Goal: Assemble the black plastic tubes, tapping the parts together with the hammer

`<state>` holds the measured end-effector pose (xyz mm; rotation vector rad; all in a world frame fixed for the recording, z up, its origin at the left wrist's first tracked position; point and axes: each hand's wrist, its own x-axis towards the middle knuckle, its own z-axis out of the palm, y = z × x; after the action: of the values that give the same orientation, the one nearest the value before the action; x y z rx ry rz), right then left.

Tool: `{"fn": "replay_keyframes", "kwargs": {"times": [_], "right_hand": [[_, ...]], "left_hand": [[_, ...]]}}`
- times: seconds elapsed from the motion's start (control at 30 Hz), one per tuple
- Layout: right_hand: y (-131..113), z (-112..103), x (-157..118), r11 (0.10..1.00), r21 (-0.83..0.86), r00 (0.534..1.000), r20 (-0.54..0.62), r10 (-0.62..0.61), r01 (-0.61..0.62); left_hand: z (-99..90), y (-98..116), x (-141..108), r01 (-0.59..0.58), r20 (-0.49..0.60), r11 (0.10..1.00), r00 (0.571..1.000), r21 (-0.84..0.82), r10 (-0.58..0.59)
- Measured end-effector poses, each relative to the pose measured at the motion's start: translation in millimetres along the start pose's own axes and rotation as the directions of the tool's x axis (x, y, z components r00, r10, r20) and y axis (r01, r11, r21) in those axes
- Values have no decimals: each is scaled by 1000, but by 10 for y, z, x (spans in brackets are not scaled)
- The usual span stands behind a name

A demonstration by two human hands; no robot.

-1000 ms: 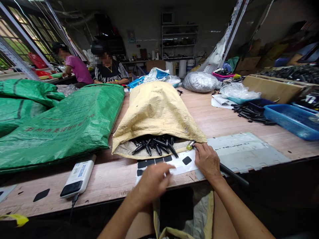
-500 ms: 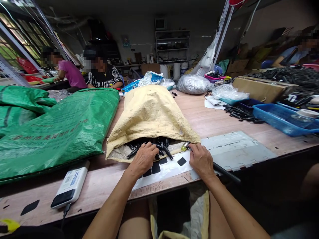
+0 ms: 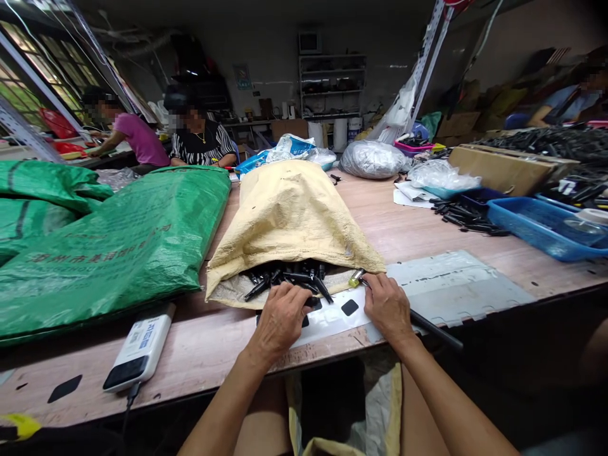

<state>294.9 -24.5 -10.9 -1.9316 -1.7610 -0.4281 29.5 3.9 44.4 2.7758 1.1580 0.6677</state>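
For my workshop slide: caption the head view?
Left hand holds a black part by an open yellow woven sack; right hand grips a long black-handled tool.

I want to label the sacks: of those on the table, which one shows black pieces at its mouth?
The pale yellow sack: black pieces show in its open mouth, whereas the green sacks show no contents.

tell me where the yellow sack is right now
In the head view, the yellow sack lies mid-picture on the table, just right of the green sack, its open mouth toward the left hand and right hand.
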Motion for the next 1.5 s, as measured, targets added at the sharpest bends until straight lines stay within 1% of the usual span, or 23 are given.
{"fn": "replay_keyframes", "kwargs": {"times": [0.1,0.2,0.33,0.47,0.57,0.7,0.77,0.83,0.9,0.93,1.0,1.03,1.07,1.1,1.17,1.2,1.27,1.37,1.5], "right_hand": [[-5,-3,-1,1000,-11,1000,1,2,-2],[-5,0,-6,1000,-20,1000,5,2,-2],[2,5,-8,1000,-23,1000,6,3,-3],[9,6,-1,1000,-14,1000,0,-3,3],[6,6,-1,1000,-7,1000,-1,-4,4],[3,7,-8,1000,-28,1000,-4,7,-7],[0,-4,-11,999,-51,999,-34,1,-3],[-28,-39,-13,999,-50,996,-88,-9,4],[-110,-104,-18,1000,14,991,-132,-21,23],[-175,-144,-24,996,78,991,-132,-38,49],[-349,-223,-44,956,259,990,-68,-124,138],[-446,-252,-57,913,363,979,4,-203,188],[-542,-270,-72,869,444,956,85,-282,218],[-629,-273,-88,837,490,926,137,-352,246],[-754,-242,-114,814,516,883,207,-420,267],[-788,-213,-124,814,515,875,223,-429,268],[-804,-146,-132,815,519,875,232,-426,259],[-767,-71,-135,805,535,879,217,-425,258],[-744,-33,-160,796,551,890,191,-413,251]], "left_hand": [[96,97,-92,60,72,998,996,-13,-59],[187,138,-121,122,102,992,988,-26,-119],[239,141,-125,182,76,980,981,-77,-176],[280,97,-180,202,53,959,979,-199,-195],[327,53,-225,239,40,926,971,-293,-238],[384,19,-247,257,24,908,964,-331,-264],[404,11,-254,251,11,908,965,-335,-263],[416,5,-263,244,-5,907,965,-342,-261],[420,1,-273,239,-13,903,966,-356,-260],[420,0,-276,240,-13,899,965,-366,-263],[412,2,-279,248,-9,887,962,-390,-273],[407,3,-279,252,-6,881,961,-401,-278],[401,5,-279,256,-3,876,960,-408,-281],[395,6,-279,257,0,874,959,-413,-282],[386,6,-282,251,3,872,962,-420,-275],[383,6,-285,246,4,870,963,-427,-270],[379,6,-290,231,4,863,966,-449,-257],[377,12,-295,216,-9,852,968,-477,-251],[372,26,-292,227,-37,842,959,-489,-280]]}}
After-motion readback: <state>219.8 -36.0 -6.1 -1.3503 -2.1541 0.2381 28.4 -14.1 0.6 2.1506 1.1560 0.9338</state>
